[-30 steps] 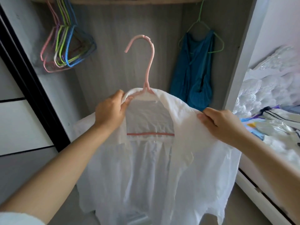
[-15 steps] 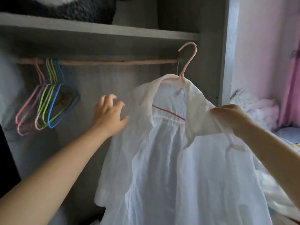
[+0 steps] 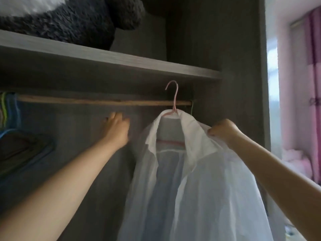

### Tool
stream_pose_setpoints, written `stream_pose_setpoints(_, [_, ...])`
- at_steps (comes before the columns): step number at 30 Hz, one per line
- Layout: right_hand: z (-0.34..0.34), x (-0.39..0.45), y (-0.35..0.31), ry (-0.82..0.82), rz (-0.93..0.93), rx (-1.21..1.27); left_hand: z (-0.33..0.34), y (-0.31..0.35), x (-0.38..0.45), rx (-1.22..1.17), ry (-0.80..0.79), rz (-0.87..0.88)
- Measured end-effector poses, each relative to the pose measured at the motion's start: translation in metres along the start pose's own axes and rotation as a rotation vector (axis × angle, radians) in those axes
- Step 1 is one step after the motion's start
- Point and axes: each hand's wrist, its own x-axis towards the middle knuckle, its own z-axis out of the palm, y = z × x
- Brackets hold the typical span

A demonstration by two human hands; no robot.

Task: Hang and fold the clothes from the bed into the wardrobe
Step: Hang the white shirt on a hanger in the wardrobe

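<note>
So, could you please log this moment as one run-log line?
phase: hanging | right hand: grips white shirt on pink hanger | hook: above wooden rail | left hand: free

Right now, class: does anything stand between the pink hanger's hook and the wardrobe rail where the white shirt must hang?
Nothing visible does. The pink hanger rises with its hook above the rail; that stretch is bare. The coloured hangers hang far left, and the left hand sits below the rail.
</note>
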Motion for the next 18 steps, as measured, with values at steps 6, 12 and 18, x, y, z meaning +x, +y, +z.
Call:
stream_pose_setpoints(6, [0.014,0.056,0.005,0.028,-0.008,-0.057,0.030,0.019,0.084,-0.023,0.130,0.037])
stream_pose_setpoints(12, [0.028,0.080,0.028,0.066,0.078,-0.161,0.058,0.023,0.127,0.003,0.170,0.045])
stream_pose_setpoints(18, [0.040,0.087,0.041,0.104,0.124,-0.220,0.073,0.019,0.141,-0.004,0.221,0.113])
